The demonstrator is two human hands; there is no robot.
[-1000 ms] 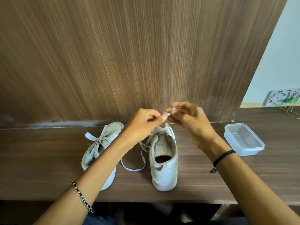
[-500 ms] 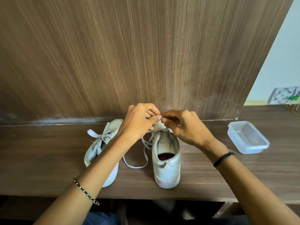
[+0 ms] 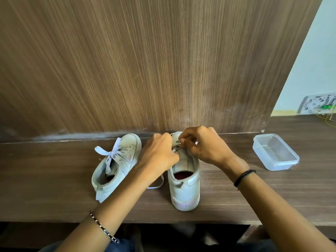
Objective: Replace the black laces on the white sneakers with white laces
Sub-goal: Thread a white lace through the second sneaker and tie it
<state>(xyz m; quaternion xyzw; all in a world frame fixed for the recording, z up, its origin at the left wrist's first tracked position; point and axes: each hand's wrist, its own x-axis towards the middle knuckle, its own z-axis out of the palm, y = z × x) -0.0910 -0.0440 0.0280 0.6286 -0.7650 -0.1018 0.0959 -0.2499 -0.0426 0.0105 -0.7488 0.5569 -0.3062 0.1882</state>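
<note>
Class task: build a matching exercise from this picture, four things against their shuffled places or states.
Things:
1 left white sneaker
2 right white sneaker
3 clear plastic container
4 thin black wristband

Places or states:
A worn on the right wrist
B at the wooden desk's right end
C lace tied in a bow
D left hand and right hand pinch its white lace

Pairs: 1-C; 2-D; 3-B; 4-A.

Clear plastic container (image 3: 275, 152) on the wooden shelf (image 3: 45, 179) (wood-grain panel (image 3: 145, 60) behind).
</note>
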